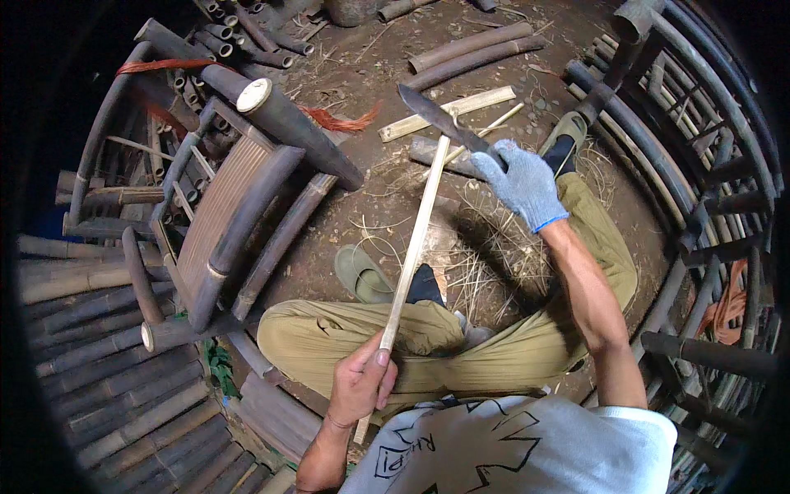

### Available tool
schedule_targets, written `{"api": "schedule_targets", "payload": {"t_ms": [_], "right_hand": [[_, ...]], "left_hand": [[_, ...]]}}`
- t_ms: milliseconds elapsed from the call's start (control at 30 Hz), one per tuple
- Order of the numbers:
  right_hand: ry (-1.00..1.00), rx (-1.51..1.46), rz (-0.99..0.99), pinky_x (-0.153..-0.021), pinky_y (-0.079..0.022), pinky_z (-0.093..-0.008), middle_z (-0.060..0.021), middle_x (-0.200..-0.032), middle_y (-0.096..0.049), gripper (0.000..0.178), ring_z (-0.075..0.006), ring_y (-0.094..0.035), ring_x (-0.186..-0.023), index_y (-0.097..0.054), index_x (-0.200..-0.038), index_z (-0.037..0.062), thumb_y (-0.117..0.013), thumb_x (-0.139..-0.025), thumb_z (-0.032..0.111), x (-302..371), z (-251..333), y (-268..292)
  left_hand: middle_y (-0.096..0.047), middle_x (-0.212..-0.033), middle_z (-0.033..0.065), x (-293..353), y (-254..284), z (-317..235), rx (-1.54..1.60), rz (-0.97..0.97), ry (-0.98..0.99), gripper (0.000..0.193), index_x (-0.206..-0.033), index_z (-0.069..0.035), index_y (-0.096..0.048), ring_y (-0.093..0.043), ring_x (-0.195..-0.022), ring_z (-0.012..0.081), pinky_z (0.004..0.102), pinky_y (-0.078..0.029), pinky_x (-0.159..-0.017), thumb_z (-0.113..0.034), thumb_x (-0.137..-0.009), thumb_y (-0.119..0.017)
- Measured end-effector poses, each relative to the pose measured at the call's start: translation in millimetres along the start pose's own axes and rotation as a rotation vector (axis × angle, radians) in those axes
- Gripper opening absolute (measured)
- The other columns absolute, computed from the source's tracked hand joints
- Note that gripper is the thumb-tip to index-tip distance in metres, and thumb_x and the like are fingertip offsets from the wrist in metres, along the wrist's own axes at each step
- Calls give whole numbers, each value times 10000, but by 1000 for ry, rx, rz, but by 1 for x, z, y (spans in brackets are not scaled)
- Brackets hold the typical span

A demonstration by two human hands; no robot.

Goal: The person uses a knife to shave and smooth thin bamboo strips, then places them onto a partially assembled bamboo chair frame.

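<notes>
My bare left hand [360, 380] is closed around the lower part of a long pale bamboo strip [415, 239], which slants up and away over my crossed legs. In a grey knit glove with a blue cuff, my right hand [525, 183] grips a knife [438, 114] whose broad dark blade points to the far left. The blade lies at or just over the far end of the strip; whether the two touch I cannot tell. The knife's handle is mostly hidden in the glove. Thin shavings [485, 280] lie on the ground between my legs.
Split bamboo pieces [448, 113] and dark bamboo lengths [477, 56] lie ahead on the dirt floor. A bamboo chair frame [239, 206] with orange ties stands on the left, beside a bamboo slat platform [123, 395]. Another bamboo frame [708, 189] curves along the right.
</notes>
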State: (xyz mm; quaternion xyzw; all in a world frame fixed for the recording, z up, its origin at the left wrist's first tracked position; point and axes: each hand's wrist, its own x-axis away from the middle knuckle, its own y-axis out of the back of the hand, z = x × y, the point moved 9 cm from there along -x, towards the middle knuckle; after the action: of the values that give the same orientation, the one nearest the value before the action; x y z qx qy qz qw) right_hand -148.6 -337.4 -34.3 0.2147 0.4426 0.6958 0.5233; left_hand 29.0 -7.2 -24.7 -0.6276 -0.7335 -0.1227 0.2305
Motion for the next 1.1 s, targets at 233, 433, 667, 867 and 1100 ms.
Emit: {"api": "schedule_targets", "payload": {"t_ms": [233,433,667,867,1100], "right_hand": [[332,-147,160,-710,-527,-485,-214,-862,-670,327,-430,-660,-835,-648,-968,62,-598,-940,384,44,66,-11],[-257,-513,64,-563,-510,-397,-110,-673,-594,518,-272,-631,-596,-627,-894,18,-565,-951,529,-27,-53,-16],[-617,-1347,688,-410,-442,-315,-4,-516,-477,344,-137,-502,-407,-592,-877,53,-648,-949,385,106,99,-76],[-677,-1576,419,-405,-439,-304,4,-546,-489,276,-132,-478,-413,-608,-934,69,-658,-951,340,73,75,-103],[-350,-869,194,-560,-514,-374,-67,-675,-594,375,-220,-598,-576,-649,-1009,35,-591,-978,404,18,12,-39]], "left_hand": [[-481,-557,-2,4,12,2,-51,-64,-2,435,-1457,-2,-452,-392,-404,58,216,-329,-383,-199,-1069,-462],[-484,-545,12,6,32,-6,-78,-162,-109,379,-1319,0,-537,-380,-361,75,225,-314,-352,-271,-1073,-441],[-598,-1211,81,-112,36,-85,-350,-319,-816,239,-1196,-54,-671,-552,-1157,199,312,-421,-1014,-116,-983,-581],[-598,-1206,107,-123,-7,-36,88,26,-327,367,-1381,-57,-557,-612,-1085,219,351,-493,-951,-160,-1032,-519],[-639,-894,57,-63,-19,27,280,161,143,354,-1310,-24,-601,-542,-590,110,237,-438,-509,-243,-1049,-506]]}}
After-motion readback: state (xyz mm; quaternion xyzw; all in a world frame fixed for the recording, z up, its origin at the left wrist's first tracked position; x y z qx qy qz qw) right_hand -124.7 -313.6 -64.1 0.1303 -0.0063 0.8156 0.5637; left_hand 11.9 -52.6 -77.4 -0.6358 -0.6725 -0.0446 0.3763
